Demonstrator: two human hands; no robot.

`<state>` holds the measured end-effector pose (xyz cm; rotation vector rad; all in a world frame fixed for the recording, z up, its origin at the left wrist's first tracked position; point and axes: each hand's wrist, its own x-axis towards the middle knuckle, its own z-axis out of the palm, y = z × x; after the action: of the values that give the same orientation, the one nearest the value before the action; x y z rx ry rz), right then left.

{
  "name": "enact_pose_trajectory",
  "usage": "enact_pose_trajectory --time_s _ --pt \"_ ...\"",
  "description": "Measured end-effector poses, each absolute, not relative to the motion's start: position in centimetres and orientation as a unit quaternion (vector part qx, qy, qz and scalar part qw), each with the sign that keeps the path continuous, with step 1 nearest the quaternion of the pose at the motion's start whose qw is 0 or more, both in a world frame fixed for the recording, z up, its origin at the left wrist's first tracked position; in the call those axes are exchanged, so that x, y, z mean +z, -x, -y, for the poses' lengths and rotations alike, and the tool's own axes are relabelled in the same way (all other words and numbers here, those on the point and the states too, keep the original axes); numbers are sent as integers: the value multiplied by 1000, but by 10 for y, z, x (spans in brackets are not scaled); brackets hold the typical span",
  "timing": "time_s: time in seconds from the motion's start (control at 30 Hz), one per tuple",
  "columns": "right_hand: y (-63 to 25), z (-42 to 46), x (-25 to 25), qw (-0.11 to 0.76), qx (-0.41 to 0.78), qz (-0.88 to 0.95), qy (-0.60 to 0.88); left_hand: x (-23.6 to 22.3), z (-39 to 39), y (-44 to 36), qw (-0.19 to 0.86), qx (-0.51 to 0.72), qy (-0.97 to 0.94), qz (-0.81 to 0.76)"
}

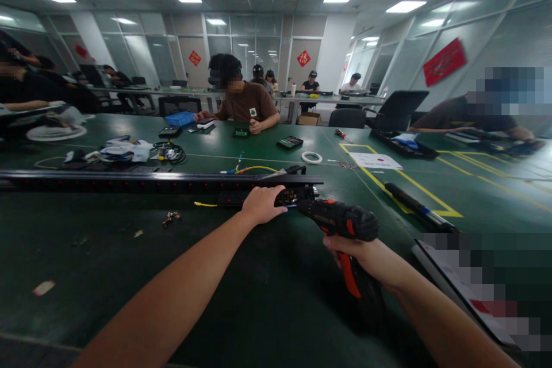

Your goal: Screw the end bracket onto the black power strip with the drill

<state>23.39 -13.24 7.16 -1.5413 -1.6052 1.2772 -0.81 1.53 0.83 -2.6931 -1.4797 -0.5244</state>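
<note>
My right hand (351,247) is wrapped around the grip of a black and orange cordless drill (340,219). The drill points left, its chuck close to the exposed inner parts at the end of a black electrical strip (228,198). My left hand (262,205) grips that strip near its right end, thumb and fingers either side of the open section. Behind the strip lies a long black metal rail (150,181) with small red marks, running off to the left. A yellow wire (205,204) sticks out of the strip's left end. The drill's tip and any screw there are too small to make out.
Small brass-coloured screws (171,217) lie left of my arm. Beyond the rail are bundled cables (170,152), a white tape ring (311,157) and a red-handled screwdriver (342,135). A black cylindrical tool (418,207) lies at right. A person (248,103) works opposite.
</note>
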Motion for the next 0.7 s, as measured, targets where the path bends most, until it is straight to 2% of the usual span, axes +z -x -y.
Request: enact_pose_trajectory --time_s 0.7 --pt "-230 136 75 290 486 582 584 8 -15 8 8 -168 861 480"
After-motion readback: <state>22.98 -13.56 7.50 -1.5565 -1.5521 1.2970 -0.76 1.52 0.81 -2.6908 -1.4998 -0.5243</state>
